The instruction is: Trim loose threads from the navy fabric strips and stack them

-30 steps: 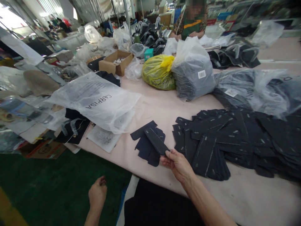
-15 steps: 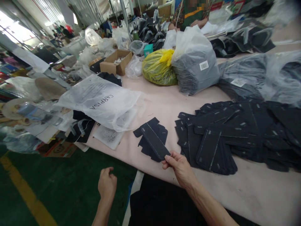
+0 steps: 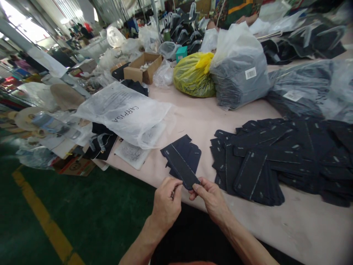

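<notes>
My right hand pinches the near end of a long dark fabric piece between thumb and fingers. Its far end lies over a small pile of similar dark pieces on the pink table. My left hand is closed beside the piece's left edge, thumb against fingers; something small and dark shows in it, too small to name. To the right spreads a large heap of dark pieces with pale line marks.
A white printed plastic bag lies at the left over a speckled board. Behind stand a cardboard box, a yellow bag and a full clear bag. Across the table is another person.
My left hand has moved up and right from beyond the table edge to beside the held piece. The piece has shifted slightly in my right hand's grip.
</notes>
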Tool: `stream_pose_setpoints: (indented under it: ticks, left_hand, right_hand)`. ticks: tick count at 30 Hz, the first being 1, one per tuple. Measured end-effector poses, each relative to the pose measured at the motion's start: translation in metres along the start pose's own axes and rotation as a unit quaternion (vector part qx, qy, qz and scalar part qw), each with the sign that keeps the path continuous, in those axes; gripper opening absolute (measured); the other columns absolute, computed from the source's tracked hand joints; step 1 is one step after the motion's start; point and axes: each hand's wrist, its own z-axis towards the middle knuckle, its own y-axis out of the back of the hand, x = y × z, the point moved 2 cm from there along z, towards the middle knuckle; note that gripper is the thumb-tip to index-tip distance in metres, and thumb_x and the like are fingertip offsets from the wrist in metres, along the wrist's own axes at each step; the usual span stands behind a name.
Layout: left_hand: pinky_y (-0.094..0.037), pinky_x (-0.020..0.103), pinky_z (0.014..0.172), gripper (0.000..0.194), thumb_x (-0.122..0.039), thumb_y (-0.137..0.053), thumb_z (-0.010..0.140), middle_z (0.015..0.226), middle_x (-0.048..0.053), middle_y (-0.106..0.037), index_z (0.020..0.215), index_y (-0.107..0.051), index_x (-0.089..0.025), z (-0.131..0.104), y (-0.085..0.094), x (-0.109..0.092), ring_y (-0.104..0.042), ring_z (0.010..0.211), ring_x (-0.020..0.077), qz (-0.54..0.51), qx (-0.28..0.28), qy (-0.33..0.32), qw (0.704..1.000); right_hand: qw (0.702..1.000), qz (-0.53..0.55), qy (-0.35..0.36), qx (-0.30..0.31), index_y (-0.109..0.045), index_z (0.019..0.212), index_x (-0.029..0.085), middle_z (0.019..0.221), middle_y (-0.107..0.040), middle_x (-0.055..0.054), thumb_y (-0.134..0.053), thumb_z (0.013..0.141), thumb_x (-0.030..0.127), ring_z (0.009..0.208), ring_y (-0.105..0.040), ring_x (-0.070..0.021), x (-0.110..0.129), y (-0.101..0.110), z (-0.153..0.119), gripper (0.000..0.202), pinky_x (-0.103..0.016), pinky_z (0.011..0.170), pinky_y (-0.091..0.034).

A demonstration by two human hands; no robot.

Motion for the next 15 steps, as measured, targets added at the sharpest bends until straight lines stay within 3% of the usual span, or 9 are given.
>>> stream_pose_setpoints:
  ticks: [8, 15]
  left_hand:
    - [-0.053, 0.029, 0.078, 0.019, -0.012, -0.052, 0.089, 0.091, 0.007, -0.065, 0.097, -0.068, -0.017, 0.002, -0.014, 0.008, -0.063, 0.085, 0.0160, -0.016, 0.026, -0.008, 0.999]
    - [-0.052, 0.030, 0.076, 0.020, -0.013, -0.047, 0.092, 0.087, 0.007, -0.064, 0.098, -0.067, -0.015, -0.001, -0.016, 0.012, -0.062, 0.082, 0.0164, 0.008, 0.051, -0.042, 0.998]
  right_hand:
    - [0.998, 0.055, -0.016, 0.010, -0.070, 0.083, 0.017, 0.061, -0.065, -0.001, -0.067, 0.079, 0.039, 0.070, -0.059, -0.0173, 0.001, -0.007, 0.000, 0.023, -0.029, 0.080, -0.042]
    - [0.998, 0.052, -0.027, -0.009, -0.066, 0.074, 0.017, 0.052, -0.054, 0.004, -0.068, 0.077, 0.038, 0.054, -0.047, -0.0120, -0.007, -0.010, 0.003, 0.022, -0.026, 0.067, -0.040]
